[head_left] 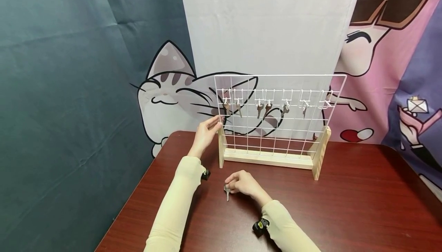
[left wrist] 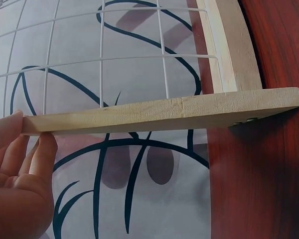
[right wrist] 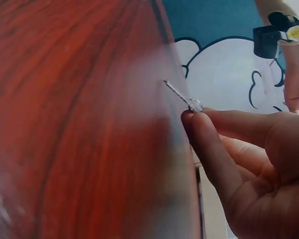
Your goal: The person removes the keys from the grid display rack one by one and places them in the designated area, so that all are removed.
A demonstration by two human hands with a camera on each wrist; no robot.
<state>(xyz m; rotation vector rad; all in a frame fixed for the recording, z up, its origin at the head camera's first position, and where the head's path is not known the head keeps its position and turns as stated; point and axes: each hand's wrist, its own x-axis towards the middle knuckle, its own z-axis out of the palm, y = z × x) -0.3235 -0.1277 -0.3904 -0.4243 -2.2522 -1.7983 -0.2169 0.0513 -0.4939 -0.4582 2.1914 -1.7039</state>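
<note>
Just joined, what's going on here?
A person's left hand grips the top of the left wooden upright of a wire-grid rack. Their right hand pinches a key by its head over the table, in front of the rack. Several other keys hang on the grid; the held one isn't hung yet.

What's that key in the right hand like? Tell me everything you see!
The key is silvery and shiny, like metal, with a wider head and a thin, straight blade. The right hand pinches its head between thumb and finger, in front of the wire rack. In the head view, its blade points down the picture.
</note>
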